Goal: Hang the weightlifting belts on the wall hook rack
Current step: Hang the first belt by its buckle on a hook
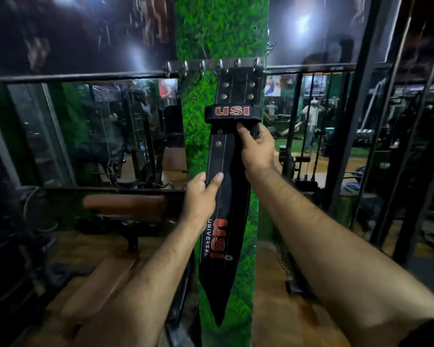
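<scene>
Black leather with pale stitching makes up the weightlifting belt (223,186), which hangs down the centre of the frame against a pillar covered in green artificial grass (218,28). Its top end with metal rivets sits at the hook rack (212,64), a metal strip with several small curved hooks, in the upper middle. The right hand (257,149) pinches the belt edge just below the loop with red letters, and the left hand (203,196) grips the left edge lower down, thumb pressed on the front. I cannot tell if the buckle end is fully caught on a hook; if not, the heavy stiff belt could slip off when both hands let go. The lower end narrows to a point.
</scene>
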Motion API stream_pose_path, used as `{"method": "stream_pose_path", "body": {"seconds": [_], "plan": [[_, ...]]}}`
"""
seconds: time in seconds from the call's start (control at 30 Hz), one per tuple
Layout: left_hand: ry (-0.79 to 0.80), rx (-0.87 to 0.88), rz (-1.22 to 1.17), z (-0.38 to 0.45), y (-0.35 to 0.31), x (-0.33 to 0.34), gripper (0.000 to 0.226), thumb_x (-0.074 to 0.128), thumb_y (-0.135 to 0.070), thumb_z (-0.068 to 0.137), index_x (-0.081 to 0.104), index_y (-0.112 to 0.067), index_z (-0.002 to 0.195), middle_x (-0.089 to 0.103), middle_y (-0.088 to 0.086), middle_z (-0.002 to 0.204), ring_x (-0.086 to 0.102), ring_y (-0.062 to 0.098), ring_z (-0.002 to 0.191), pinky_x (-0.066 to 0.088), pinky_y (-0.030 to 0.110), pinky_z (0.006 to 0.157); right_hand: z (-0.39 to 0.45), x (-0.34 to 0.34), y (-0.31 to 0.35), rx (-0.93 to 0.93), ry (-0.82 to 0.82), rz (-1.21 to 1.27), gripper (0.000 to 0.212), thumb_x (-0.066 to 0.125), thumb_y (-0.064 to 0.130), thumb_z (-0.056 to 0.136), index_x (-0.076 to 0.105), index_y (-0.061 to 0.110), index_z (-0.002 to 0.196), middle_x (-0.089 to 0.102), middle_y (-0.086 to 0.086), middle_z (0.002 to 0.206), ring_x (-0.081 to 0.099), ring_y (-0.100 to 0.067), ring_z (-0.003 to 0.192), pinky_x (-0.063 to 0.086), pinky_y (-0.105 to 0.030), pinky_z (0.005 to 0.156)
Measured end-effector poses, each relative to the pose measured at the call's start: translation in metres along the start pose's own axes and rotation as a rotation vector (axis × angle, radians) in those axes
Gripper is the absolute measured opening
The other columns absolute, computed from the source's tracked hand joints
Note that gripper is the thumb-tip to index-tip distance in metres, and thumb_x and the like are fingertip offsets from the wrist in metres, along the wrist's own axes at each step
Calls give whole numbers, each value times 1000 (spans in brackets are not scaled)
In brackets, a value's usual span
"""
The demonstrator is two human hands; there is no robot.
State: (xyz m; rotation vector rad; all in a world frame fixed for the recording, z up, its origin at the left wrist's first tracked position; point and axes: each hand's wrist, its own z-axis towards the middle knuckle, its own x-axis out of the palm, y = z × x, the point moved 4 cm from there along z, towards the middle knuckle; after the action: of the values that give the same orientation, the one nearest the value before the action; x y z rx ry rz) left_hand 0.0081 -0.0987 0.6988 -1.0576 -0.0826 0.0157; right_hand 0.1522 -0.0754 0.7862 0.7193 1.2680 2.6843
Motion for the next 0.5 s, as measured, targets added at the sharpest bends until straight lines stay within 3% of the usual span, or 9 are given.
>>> {"method": "stream_pose_path", "body": {"seconds": [0.1, 0.2, 0.27, 0.33, 0.37, 0.43, 0.5], "plan": [[39, -30, 72, -17, 20, -4, 19, 63, -28, 97, 69, -10, 100, 76, 16, 100, 72, 24, 88, 58, 44, 80, 14, -4, -3, 12, -25, 62, 14, 68, 9, 95, 67, 1, 106, 72, -11, 97, 64, -16, 86, 55, -25, 77], [85, -138, 94, -33, 43, -14, 27, 57, -20, 101, 64, 5, 108, 75, 19, 101, 69, 27, 86, 57, 37, 76, 20, -6, -9, 22, -32, 97, 7, 68, 7, 93, 66, 6, 100, 71, -7, 93, 63, -17, 86, 55, -31, 81], [113, -219, 117, -32, 46, -23, 36, 57, -29, 100, 66, 4, 109, 75, 18, 100, 68, 28, 87, 54, 42, 82, 22, -6, -15, 52, -31, 107, 6, 69, 9, 93, 66, 10, 98, 72, -7, 93, 65, -18, 86, 57, -34, 82], [155, -236, 153, -15, 37, -29, 49, 60, -45, 96, 66, 0, 114, 74, 14, 111, 69, 28, 100, 51, 46, 96, 23, -3, -21, 90, -16, 149, 6, 69, 10, 93, 66, 12, 97, 72, -10, 96, 66, -21, 88, 58, -41, 87], [170, -240, 173, -1, 28, -29, 52, 59, -50, 95, 65, -3, 118, 74, 12, 114, 69, 23, 102, 46, 41, 100, 25, -1, -25, 104, -6, 172, 6, 69, 11, 93, 65, 14, 96, 73, -10, 97, 67, -22, 88, 59, -44, 87], [190, -214, 116, 28, -4, -23, 40, 53, -44, 100, 64, -10, 119, 76, -3, 94, 65, 5, 78, 43, 31, 82, 24, 4, -30, 120, 21, 179, 5, 67, 10, 95, 64, 14, 97, 73, -10, 95, 68, -23, 87, 60, -42, 84], [189, -181, 81, 60, -29, -13, 34, 53, -43, 100, 67, -15, 112, 74, -7, 85, 65, 9, 73, 42, 30, 67, 27, 10, -33, 127, 56, 162, 5, 67, 10, 95, 65, 11, 100, 74, -16, 101, 69, -25, 90, 60, -45, 86]]}}
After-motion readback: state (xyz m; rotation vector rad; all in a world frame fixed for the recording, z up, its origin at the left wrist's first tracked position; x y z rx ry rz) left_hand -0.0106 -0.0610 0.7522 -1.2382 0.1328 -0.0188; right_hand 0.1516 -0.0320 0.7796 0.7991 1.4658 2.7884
